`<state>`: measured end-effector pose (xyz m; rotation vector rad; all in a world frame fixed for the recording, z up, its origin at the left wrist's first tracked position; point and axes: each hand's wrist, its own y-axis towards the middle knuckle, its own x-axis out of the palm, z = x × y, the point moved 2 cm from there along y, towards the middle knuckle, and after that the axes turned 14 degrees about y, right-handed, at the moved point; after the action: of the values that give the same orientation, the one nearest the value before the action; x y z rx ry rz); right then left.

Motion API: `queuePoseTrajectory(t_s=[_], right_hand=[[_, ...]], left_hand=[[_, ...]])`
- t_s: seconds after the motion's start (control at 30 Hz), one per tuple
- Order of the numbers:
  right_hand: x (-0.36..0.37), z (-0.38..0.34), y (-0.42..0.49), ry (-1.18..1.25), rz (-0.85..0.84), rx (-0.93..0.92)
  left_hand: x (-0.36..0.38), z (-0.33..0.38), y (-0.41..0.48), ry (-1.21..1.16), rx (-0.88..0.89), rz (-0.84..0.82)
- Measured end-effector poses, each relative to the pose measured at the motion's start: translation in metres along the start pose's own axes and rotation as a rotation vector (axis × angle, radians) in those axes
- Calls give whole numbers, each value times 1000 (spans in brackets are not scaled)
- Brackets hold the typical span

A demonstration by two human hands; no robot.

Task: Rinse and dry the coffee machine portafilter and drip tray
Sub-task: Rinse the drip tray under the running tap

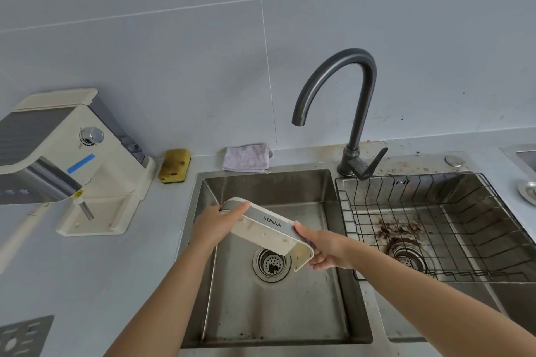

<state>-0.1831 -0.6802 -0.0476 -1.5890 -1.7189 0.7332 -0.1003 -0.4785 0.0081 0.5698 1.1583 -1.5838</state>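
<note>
Fingers (237,207) of both hands clasp the drip tray (269,233) by its short ends, tilted over the left sink basin (269,182) above the drain. It looks like light, stiff plastic, likely slippery once wet, so end grips suit it.

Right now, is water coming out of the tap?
No, it is off. Nothing runs from the faucet spout, and the drip tray, tipped over the sink, has no stream on it.
</note>
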Motion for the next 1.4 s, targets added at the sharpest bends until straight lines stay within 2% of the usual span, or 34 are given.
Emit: queuePoseTrajectory(t_s=[0.67,0.83,1.1,1.33,1.4], right_hand=[[4,-8,-12,-145,71,1],[0,-7,-14,-179,93,-18],[-12,-9,-11,-403,175,-116],[-11,-11,-18,-696,199,-297],[-11,-13,-20,-685,244,-340]], left_hand=[[1,-6,-13,251,-75,37],[6,-6,-22,204,-94,63],[23,-11,-36,78,-171,64],[27,-11,-47,-41,-163,3],[27,-12,-47,-94,-113,13]])
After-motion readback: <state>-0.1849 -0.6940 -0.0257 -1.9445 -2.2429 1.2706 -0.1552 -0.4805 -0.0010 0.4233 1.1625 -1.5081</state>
